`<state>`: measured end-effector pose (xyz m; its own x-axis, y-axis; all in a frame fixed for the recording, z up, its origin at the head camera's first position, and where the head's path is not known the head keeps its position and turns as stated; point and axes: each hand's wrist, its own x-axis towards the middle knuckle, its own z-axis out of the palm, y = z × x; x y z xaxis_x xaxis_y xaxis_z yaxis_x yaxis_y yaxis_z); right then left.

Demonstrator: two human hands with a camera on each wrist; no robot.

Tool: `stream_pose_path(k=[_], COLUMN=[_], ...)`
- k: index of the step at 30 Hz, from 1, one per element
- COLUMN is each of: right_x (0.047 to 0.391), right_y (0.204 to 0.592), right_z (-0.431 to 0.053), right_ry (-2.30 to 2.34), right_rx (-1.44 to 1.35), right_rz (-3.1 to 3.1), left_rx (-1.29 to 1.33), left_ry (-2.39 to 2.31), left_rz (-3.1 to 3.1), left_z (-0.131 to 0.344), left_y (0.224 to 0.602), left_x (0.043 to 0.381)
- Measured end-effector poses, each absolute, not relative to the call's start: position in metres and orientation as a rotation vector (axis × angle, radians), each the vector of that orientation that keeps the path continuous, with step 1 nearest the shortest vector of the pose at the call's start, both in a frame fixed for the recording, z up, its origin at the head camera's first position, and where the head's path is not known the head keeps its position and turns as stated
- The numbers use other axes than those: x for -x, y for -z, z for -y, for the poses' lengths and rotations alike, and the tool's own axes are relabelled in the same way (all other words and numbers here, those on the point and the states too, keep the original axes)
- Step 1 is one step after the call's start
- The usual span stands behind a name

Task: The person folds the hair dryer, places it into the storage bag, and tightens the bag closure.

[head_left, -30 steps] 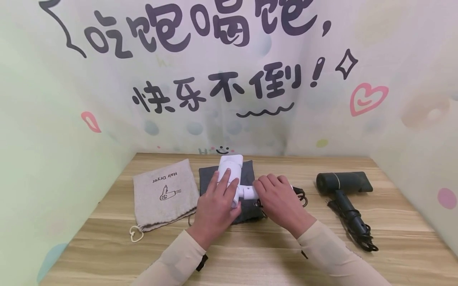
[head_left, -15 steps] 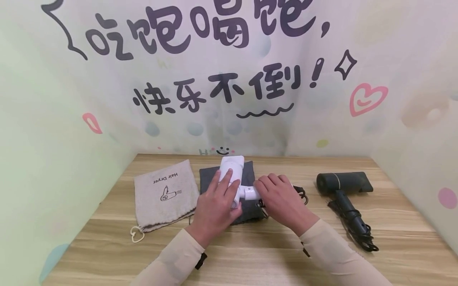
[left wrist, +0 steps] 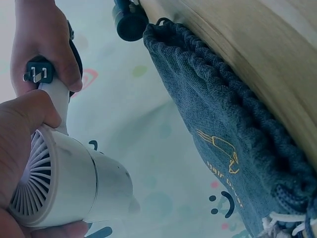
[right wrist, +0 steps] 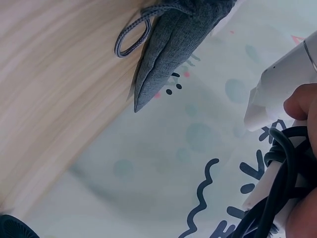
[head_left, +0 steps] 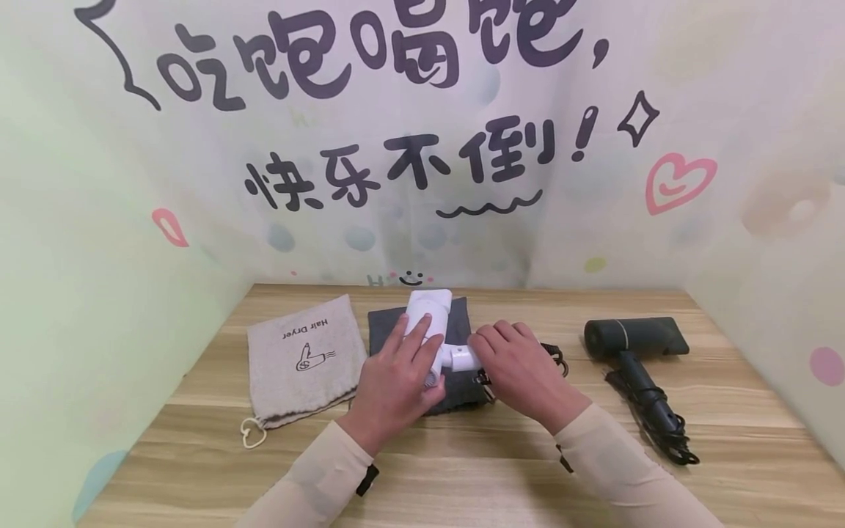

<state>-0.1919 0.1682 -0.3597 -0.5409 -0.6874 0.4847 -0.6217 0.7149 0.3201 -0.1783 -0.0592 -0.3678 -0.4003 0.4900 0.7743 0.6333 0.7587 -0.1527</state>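
A white hair dryer (head_left: pixel 432 308) is held up over a dark drawstring bag (head_left: pixel 386 323) lying on the table. My left hand (head_left: pixel 391 385) grips the dryer's barrel, fingers spread over its top, with the intake grille (left wrist: pixel 35 186) close to the palm. Round the handle, my right hand (head_left: pixel 524 378) holds both the handle and the black cord (right wrist: pixel 280 183) wound about it. The two-pin plug (left wrist: pixel 40 72) shows by that hand in the left wrist view. Part of the bag is hidden behind the dryer and hands in the head view.
To the left lies a beige drawstring bag (head_left: pixel 304 359) printed "Hair Dryer", its string loop (head_left: pixel 253 433) at the near corner. A black hair dryer (head_left: pixel 634 337) with its cord bundled round the handle rests at the right. A printed cloth wall (head_left: pixel 356 249) closes off the back.
Both hands keep their hold on the white hair dryer. It has shifted very slightly to the right and nearer; the bags and the black dryer stay put.
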Motion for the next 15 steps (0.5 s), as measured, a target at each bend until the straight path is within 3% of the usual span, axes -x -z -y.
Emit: stream_pose_path(k=[15], right_x=[0.1913], right_y=[0.3577], right_z=[-0.1687], right_ry=[0.141], right_rx=[-1.03], right_rz=[2.296], left_rx=[0.862], left_ry=[0.201], left_rz=[2.057], left_z=[0.063], left_y=[0.3659], left_x=[0.1761])
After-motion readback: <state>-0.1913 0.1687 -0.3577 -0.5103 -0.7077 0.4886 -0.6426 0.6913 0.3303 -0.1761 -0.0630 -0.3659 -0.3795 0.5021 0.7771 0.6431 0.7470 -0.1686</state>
